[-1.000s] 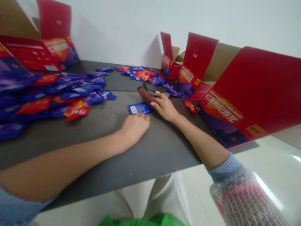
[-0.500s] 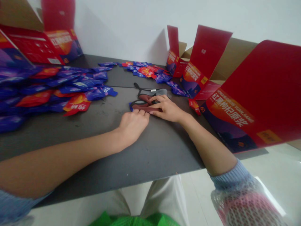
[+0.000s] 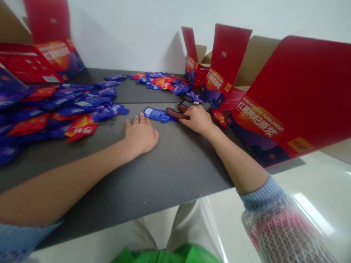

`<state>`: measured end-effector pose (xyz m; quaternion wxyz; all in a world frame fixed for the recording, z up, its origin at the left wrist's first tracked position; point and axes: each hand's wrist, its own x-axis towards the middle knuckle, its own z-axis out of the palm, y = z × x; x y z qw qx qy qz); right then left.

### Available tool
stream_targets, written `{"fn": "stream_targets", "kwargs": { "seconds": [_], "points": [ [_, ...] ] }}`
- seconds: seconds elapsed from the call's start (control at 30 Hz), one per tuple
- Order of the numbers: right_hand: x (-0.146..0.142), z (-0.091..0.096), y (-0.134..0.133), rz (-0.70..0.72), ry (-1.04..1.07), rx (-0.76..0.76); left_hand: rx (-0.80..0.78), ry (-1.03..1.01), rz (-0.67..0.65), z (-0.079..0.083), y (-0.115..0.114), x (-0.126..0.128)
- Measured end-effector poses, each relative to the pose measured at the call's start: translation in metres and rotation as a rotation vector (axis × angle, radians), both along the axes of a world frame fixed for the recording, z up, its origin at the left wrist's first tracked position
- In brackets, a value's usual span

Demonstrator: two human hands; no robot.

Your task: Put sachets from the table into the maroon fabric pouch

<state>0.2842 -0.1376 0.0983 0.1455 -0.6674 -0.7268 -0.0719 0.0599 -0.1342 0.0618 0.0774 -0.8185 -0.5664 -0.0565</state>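
My right hand [image 3: 199, 118] is closed over a maroon and grey fabric piece [image 3: 177, 114] with black edging, much of it hidden under my fingers. A grey part with a small white label shows behind the knuckles. Beside it, a blue sachet [image 3: 157, 114] with a white barcode patch lies flat, its right end close to the fabric. My left hand [image 3: 142, 133] rests palm down on the dark table [image 3: 170, 164], fingers stretched out and holding nothing. It lies just left of the blue sachet.
A heap of blue and red sachets [image 3: 60, 106] covers the left side. More sachets [image 3: 164, 82] lie at the back. Open red cartons stand at the back left [image 3: 59, 58] and along the right, the nearest [image 3: 290, 106] by the table edge. A red sachet [image 3: 219, 118] lies beside it.
My right hand has drawn the fabric piece to the right, uncovering the blue sachet. My left hand has moved left off the fabric and flattened on the table. The view has shifted slightly.
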Motion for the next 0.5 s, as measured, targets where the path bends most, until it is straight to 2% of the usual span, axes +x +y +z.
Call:
{"fn": "stream_targets", "kwargs": {
  "seconds": [0.17,0.33,0.5],
  "points": [
    [-0.003,0.001,-0.004,0.023,-0.039,-0.03,-0.047,-0.058,0.005,-0.007,0.025,-0.004],
    [-0.01,0.0,-0.012,0.103,-0.093,-0.056,-0.001,-0.126,-0.018,-0.009,0.042,-0.011],
    [-0.017,0.001,-0.018,0.104,-0.125,-0.078,0.094,-0.231,-0.102,-0.004,0.049,-0.019]
  ]
}}
